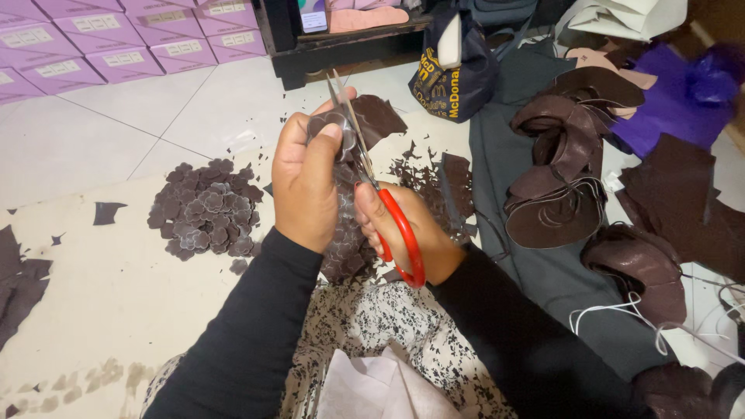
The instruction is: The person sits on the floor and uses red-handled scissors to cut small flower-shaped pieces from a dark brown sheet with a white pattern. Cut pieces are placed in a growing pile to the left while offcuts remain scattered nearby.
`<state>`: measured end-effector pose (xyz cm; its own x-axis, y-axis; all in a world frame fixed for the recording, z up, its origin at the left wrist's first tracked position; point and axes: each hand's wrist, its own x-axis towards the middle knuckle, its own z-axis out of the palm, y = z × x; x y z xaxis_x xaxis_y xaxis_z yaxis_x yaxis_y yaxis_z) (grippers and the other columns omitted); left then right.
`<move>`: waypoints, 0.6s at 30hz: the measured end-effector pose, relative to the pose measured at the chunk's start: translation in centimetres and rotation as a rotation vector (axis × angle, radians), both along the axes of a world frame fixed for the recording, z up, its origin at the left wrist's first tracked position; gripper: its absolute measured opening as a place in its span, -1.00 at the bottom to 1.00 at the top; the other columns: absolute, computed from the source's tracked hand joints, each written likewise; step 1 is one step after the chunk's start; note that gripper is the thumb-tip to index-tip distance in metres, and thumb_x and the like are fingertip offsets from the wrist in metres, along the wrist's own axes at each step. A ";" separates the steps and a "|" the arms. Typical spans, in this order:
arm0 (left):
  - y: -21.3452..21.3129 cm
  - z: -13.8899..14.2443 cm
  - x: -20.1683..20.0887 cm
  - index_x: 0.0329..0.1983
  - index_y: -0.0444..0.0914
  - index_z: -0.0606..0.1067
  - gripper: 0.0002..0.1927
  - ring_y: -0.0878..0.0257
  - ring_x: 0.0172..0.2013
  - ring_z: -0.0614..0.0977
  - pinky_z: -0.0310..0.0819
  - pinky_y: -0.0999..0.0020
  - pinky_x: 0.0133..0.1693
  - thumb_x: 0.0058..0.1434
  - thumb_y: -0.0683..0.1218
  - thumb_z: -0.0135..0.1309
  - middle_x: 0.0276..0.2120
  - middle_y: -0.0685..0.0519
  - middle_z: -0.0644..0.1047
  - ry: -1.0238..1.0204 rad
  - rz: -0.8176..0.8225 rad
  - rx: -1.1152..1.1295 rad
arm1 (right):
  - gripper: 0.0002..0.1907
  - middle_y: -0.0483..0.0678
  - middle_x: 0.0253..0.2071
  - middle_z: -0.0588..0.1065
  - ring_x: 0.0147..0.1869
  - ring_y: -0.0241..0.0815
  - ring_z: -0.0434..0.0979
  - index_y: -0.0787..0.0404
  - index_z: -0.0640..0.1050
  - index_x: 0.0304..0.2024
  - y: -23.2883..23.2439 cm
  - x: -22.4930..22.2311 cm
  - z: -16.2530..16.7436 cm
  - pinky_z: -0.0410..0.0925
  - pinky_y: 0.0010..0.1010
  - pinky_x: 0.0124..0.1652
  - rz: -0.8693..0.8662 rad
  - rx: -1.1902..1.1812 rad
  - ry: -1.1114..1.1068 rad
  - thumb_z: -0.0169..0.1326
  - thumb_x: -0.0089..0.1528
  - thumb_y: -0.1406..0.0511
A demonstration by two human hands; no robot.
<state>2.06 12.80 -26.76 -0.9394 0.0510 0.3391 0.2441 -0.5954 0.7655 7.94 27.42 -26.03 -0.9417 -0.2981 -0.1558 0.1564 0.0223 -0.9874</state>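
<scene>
Item: dark brown leather piece (372, 116), flat, with a scalloped flower outline partly cut, held above the floor at centre. Left hand (306, 182): fingers (332, 133) pinched together on the piece. Right hand (411, 233): fingers closed through the red handles of the scissors (372, 182), blades slightly parted at the piece's edge. Pile of cut flower shapes (206, 209) laid on the floor, left of the hands. Lilac rectangular boxes (116, 46) with pale labels stacked at upper left. Dark bag (454, 77) with yellow print stood at upper centre.
</scene>
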 end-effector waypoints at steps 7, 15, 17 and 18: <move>-1.8 0.5 -0.7 -0.33 -0.21 0.32 -0.88 0.45 -0.27 0.45 0.41 0.51 -0.12 0.35 -0.24 -0.14 0.15 -0.22 0.57 -0.053 -0.015 -0.003 | -0.46 -0.22 -0.55 0.24 -0.56 -0.44 0.20 0.16 0.32 -0.43 0.3 -0.1 0.6 0.16 -0.57 -0.56 0.064 0.074 0.002 -0.08 0.35 -0.13; -2.6 0.7 -0.6 -0.36 -0.20 0.31 -0.87 0.48 -0.34 0.32 0.31 0.54 -0.18 0.32 -0.25 -0.14 0.14 -0.22 0.59 -0.031 -0.015 -0.020 | -0.49 -0.24 -0.50 0.25 -0.50 -0.46 0.20 0.16 0.33 -0.38 0.1 0.2 1.0 0.17 -0.58 -0.52 0.107 0.042 0.029 -0.07 0.37 -0.11; -3.1 0.7 -0.9 -0.36 -0.21 0.31 -0.88 0.47 -0.35 0.33 0.32 0.53 -0.19 0.31 -0.25 -0.14 0.14 -0.23 0.60 -0.006 -0.039 -0.055 | -0.50 -0.23 -0.49 0.26 -0.48 -0.46 0.22 0.16 0.33 -0.36 0.2 0.1 1.0 0.19 -0.58 -0.49 0.136 0.051 0.050 -0.07 0.37 -0.09; -3.3 0.7 -1.0 -0.36 -0.22 0.31 -0.88 0.46 -0.35 0.35 0.34 0.52 -0.19 0.30 -0.25 -0.13 0.13 -0.23 0.60 0.012 -0.052 -0.084 | -0.51 -0.23 -0.50 0.27 -0.48 -0.45 0.23 0.16 0.33 -0.36 0.3 0.1 1.0 0.20 -0.58 -0.48 0.143 0.068 0.056 -0.08 0.38 -0.09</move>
